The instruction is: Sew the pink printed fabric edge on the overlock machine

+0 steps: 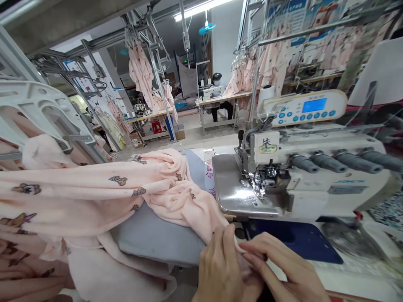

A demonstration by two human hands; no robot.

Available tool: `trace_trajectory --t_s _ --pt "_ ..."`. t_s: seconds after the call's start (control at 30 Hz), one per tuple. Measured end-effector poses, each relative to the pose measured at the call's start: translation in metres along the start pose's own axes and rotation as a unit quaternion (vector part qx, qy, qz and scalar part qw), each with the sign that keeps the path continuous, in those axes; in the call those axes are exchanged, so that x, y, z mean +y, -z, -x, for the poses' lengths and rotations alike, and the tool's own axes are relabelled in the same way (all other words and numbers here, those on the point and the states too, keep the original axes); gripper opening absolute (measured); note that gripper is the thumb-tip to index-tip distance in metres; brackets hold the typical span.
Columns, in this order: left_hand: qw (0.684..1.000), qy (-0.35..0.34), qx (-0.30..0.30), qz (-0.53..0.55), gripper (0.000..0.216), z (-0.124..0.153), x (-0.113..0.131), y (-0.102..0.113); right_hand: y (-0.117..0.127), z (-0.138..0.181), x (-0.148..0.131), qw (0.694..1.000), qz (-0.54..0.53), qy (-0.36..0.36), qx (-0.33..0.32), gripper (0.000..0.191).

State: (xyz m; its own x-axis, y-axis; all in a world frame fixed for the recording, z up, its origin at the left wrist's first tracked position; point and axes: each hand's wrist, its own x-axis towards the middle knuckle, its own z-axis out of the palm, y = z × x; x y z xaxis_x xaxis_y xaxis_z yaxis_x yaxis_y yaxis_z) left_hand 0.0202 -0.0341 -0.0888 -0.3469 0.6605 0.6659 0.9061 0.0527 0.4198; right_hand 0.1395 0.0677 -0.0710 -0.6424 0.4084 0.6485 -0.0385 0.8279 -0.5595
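A pale pink fleece garment (103, 188) with small printed motifs lies bunched across a grey padded board (151, 235), and its folds run toward the machine. At the bottom of the view, my left hand (220, 268) and my right hand (283, 268) pinch a thin edge of this fabric between their fingers. Both hands are just in front of the steel bed of an overlock sewing machine (302, 167). The machine's presser foot and needle area (267, 178) sit a little above and to the right of my hands. Part of the fabric is hidden by my fingers.
A dark blue mat (299, 239) lies right of my hands. A white rack (40, 109) stands at left. Pink garments (141, 75) hang from overhead metal rails. Farther back, a co-worker (217, 98) sits at another sewing table.
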Motion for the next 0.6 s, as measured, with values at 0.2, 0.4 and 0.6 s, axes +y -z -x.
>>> trace_trajectory --t_s 0.2,0.4,0.6 --pt "0.977 0.149 -0.078 0.133 0.045 -0.003 -0.013 0.035 -0.003 0.003 0.001 0.996 0.011 -0.081 0.038 0.021" --pt "0.918 0.185 -0.121 0.331 0.059 0.010 -0.017 0.034 -0.020 0.015 -0.003 0.998 0.004 -0.030 -0.046 0.012" --pt "0.963 0.165 -0.076 0.198 0.025 0.034 -0.025 0.032 -0.012 0.021 0.009 0.991 0.109 -0.012 0.073 0.016"
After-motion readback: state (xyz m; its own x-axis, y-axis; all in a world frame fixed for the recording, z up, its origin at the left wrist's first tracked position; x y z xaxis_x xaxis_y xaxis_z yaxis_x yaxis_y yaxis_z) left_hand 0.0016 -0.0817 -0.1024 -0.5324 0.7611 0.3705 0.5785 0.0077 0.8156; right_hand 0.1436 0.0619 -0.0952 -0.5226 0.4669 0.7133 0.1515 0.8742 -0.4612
